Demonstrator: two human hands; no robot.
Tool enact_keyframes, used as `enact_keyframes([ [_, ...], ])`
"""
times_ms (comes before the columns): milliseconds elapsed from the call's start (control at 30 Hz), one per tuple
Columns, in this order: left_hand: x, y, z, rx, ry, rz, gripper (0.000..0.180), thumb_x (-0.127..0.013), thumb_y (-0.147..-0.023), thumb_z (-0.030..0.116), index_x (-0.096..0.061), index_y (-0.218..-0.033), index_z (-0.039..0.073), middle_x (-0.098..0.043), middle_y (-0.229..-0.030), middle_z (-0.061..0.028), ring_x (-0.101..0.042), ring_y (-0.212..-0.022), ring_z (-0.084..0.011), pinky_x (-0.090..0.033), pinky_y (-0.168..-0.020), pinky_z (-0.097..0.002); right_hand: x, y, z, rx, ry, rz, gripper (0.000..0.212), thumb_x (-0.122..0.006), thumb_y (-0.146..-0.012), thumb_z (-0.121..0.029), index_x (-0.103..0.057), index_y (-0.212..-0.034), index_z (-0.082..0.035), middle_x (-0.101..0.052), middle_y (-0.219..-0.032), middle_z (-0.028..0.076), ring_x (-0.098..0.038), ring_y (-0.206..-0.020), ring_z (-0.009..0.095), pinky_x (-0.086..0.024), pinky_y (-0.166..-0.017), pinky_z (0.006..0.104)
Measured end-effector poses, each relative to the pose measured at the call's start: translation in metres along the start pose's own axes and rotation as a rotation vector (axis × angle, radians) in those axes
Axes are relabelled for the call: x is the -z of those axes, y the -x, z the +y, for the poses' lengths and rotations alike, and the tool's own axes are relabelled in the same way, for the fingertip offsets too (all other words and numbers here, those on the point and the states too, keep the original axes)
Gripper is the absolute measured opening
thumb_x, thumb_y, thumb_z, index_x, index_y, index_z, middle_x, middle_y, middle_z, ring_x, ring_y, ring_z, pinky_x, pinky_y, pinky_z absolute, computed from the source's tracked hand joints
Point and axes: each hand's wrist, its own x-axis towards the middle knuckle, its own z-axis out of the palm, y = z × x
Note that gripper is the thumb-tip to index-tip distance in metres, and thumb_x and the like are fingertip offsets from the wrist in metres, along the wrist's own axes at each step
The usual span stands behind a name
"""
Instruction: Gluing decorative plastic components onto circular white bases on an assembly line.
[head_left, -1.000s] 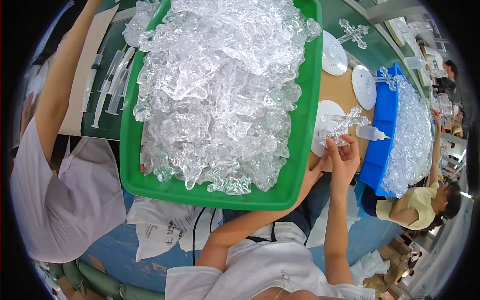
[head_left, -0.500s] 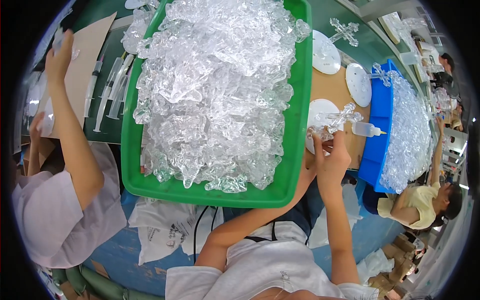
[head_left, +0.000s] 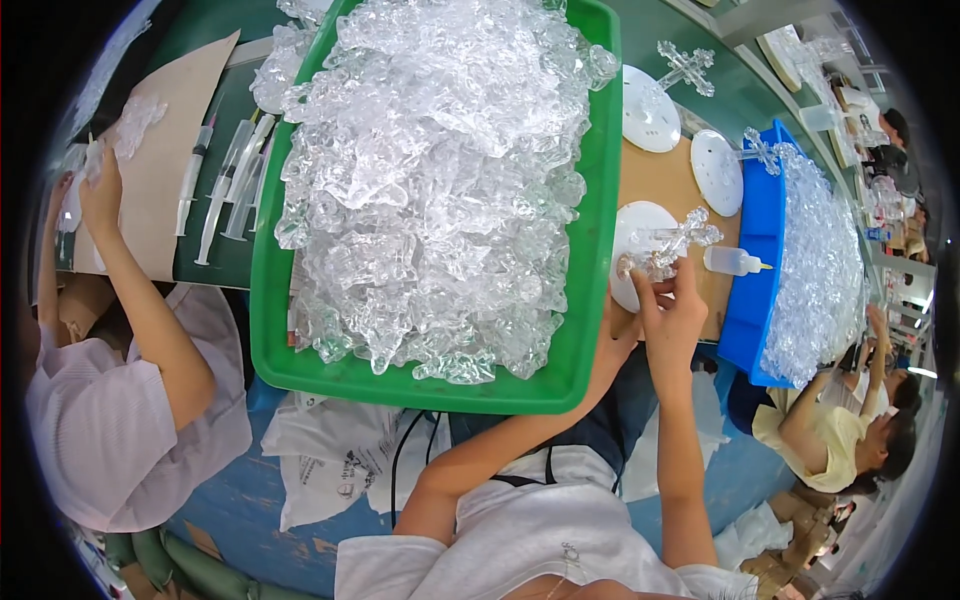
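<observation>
My right hand [head_left: 670, 312] is closed, thumb and fingers pinching the lower part of a clear plastic cross [head_left: 683, 236]. This cross stands over a white round disc [head_left: 629, 222], which the tray's edge partly covers. My left hand [head_left: 622, 326] is close beside the right one, low by the tray's right edge; its fingers are mostly hidden, so its grip does not show. Just right of the cross lies a small translucent squeeze bottle [head_left: 733, 261] with a yellowish tip. Farther off, two more white discs [head_left: 650, 110] carry clear crosses.
A big green tray [head_left: 420, 397] heaped with clear plastic pieces fills the middle. At right stands a blue bin [head_left: 752, 290] full of small clear pieces. Several syringes [head_left: 222, 190] lie left of the tray. A co-worker [head_left: 135, 420] works at the left; others sit at far right.
My right hand stays at the cross, its fingers shifting only slightly. The co-worker at left has lowered a raised hand toward the other hand. A clear piece now shows on the brown board there.
</observation>
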Motion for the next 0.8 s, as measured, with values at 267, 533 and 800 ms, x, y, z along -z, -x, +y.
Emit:
enact_keyframes([
  [267,-0.042,0.003,-0.056,-0.460,-0.712,0.466,0.055,-0.061,-0.083,0.027,-0.046,-0.136,0.027,-0.038,-0.137,-0.0303,-0.033,-0.133,-0.0393,-0.031,-0.105,-0.0492,0.011,0.006,0.014,-0.298,-0.495,-0.048,0.030,-0.068,-0.084,-0.007,-0.051,-0.108,0.000,-0.064,-0.085,0.008,-0.060,-0.074,0.011,-0.049,-0.067,0.0221],
  [533,-0.033,0.009,-0.044,-0.461,-0.952,0.431,0.051,-0.061,-0.084,0.027,-0.049,-0.133,0.026,-0.039,-0.136,-0.0305,-0.033,-0.133,-0.0389,-0.031,-0.105,-0.0494,0.005,0.004,0.011,-0.261,-0.462,0.018,0.028,-0.069,-0.083,-0.008,-0.053,-0.105,0.001,-0.063,-0.077,0.006,-0.059,-0.068,0.009,-0.048,-0.063,0.0210],
  [800,0.022,-0.007,0.023,0.159,-0.230,-0.278,0.056,-0.063,-0.082,0.021,-0.045,-0.135,0.026,-0.043,-0.132,-0.0279,-0.035,-0.132,-0.0391,-0.032,-0.104,-0.0494,0.000,-0.001,-0.014,-0.026,0.082,0.020,0.027,-0.070,-0.081,-0.010,-0.054,-0.098,0.001,-0.064,-0.074,0.012,-0.065,-0.064,0.017,-0.051,-0.058,0.0285],
])
